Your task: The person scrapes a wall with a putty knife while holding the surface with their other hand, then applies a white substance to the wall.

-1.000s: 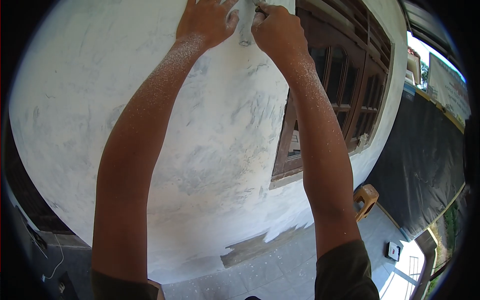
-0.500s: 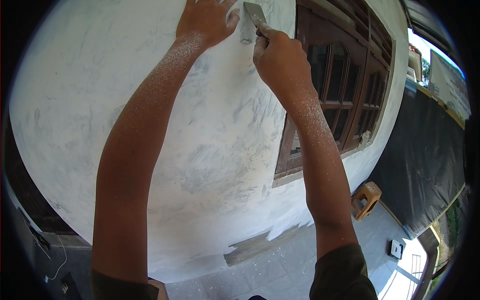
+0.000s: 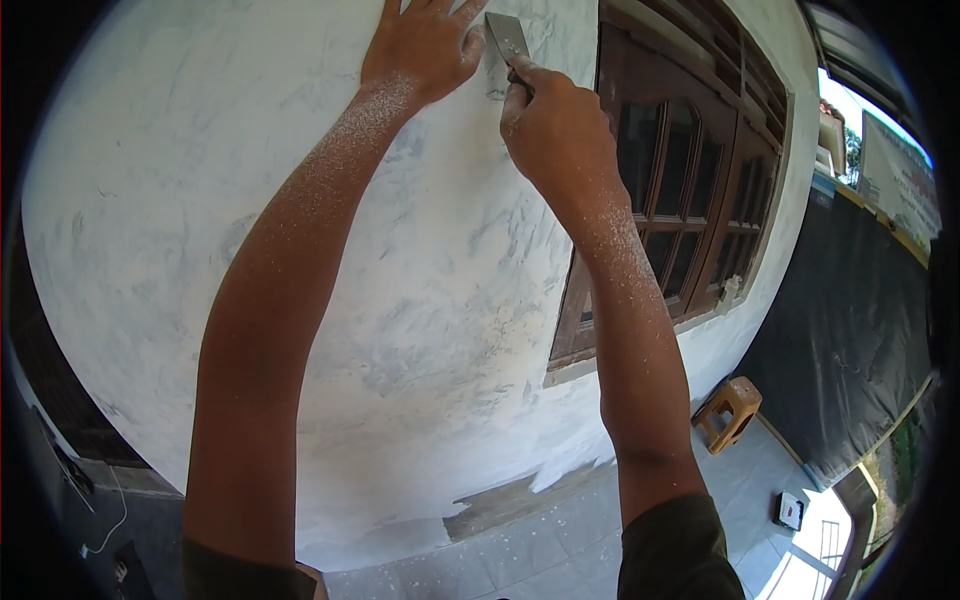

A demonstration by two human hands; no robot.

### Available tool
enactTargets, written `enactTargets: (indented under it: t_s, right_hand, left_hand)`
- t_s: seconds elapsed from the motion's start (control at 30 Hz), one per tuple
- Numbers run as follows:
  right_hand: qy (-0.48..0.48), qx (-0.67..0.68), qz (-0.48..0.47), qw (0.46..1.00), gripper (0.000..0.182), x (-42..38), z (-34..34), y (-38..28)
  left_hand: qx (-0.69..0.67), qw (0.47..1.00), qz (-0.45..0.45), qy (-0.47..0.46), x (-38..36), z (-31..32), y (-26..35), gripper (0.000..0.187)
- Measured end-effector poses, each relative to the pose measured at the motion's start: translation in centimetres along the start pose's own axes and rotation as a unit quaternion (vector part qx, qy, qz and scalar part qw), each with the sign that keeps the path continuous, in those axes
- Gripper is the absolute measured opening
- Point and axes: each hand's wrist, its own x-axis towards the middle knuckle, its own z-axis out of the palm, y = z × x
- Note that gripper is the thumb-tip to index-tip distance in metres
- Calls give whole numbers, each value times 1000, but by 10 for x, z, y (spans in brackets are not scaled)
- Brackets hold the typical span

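Note:
Both my arms reach up against a white, scraped plaster wall [image 3: 420, 280]. My left hand [image 3: 425, 45] lies flat on the wall with its fingers spread, holding nothing. Just to its right, my right hand [image 3: 555, 125] grips the handle of a metal scraper [image 3: 507, 38], whose flat blade points up and rests on the wall next to my left thumb. White dust speckles both forearms.
A dark brown wooden window [image 3: 690, 200] with several panes sits right of my right arm. Far below are a tiled floor [image 3: 560, 540], a small wooden stool [image 3: 730, 410], a black tarp fence [image 3: 850, 330] and a cable [image 3: 105, 520] at lower left.
My right hand has come down from the top edge, bringing the scraper blade into view beside my left thumb. The left hand has stayed flat on the wall.

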Motion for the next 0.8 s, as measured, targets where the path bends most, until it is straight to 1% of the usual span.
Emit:
enactTargets:
  t_s: [0.03,0.07,0.13,0.17,0.23,0.27,0.33,0.4,0.43,0.53,0.57,0.6,0.67,0.73,0.8]
  right_hand:
    - [-4,12,18,1000,38,25,-1,-1]
    - [10,-3,10,1000,38,44,-5,-7]
    - [23,-20,-16,999,37,50,-6,-5]
    - [18,-19,-15,1000,37,39,-5,-2]
    - [-23,0,40,999,37,-2,-9,-2]
    - [-13,-17,32,999,38,-11,0,5]
    - [-9,14,26,1000,38,10,-1,4]
    - [3,-18,8,1000,38,50,-5,0]
    - [-11,-19,5,1000,38,57,-13,-4]
    - [-26,-4,22,999,38,28,-13,7]
    - [-14,-8,12,1000,37,5,-12,7]
    - [-32,-9,4,999,35,-5,-14,6]
    - [-11,-7,11,1000,38,13,-3,11]
    - [-4,-16,14,1000,38,50,-7,4]
    - [2,-19,1,1000,38,52,-10,3]
  left_hand:
    - [0,1000,1,-1,-2,-1,1,59]
    - [-8,1000,5,0,-2,-2,1,60]
    - [-15,1000,7,-4,-2,1,-2,60]
    - [-10,1000,4,4,-1,4,-3,60]
    - [-6,1000,6,14,-1,3,-2,60]
    - [-13,1000,5,5,-2,1,0,60]
    - [-15,1000,-1,3,0,-3,-1,60]
    - [-17,1000,5,0,-1,-2,-1,60]
    - [-17,1000,8,0,1,-3,0,60]
    - [-16,1000,6,-16,-3,-5,0,60]
    - [-16,1000,6,-9,-2,-4,0,60]
    - [-15,1000,3,-1,0,-4,1,60]
    - [-6,1000,1,2,0,-4,0,60]
    - [1,1000,5,-3,0,-2,1,60]
    - [-2,1000,16,13,-2,0,-1,60]
